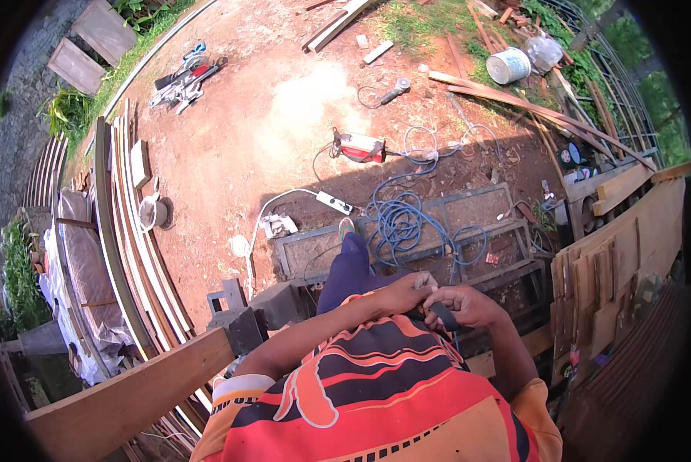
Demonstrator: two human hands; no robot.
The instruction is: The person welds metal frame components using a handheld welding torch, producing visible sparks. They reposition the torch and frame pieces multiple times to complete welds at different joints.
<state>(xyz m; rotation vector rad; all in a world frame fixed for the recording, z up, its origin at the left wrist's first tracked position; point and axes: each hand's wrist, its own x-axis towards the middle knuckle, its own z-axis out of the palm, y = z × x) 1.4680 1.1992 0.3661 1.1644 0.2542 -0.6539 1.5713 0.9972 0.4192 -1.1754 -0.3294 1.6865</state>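
Note:
My hands meet in front of my waist, close against the striped red, orange and black shirt (376,385). In my right hand (468,305) the fingers are closed around a black strap (442,316), whose flat end bends out below them. My left hand (408,294) touches the right one, its fingers curled inward in a pinch. What lies between the left fingertips is hidden, so I cannot tell whether they grip the strap too. One leg in dark trousers (344,269) shows beyond the hands.
A coiled blue hose or cable (399,223) lies on a metal frame (468,202) ahead. Beyond are a white power strip (334,202), a red-and-white power tool (359,147) and an angle grinder (396,91). Long boards (133,254) line the left; plywood sheets (615,269) lean at right.

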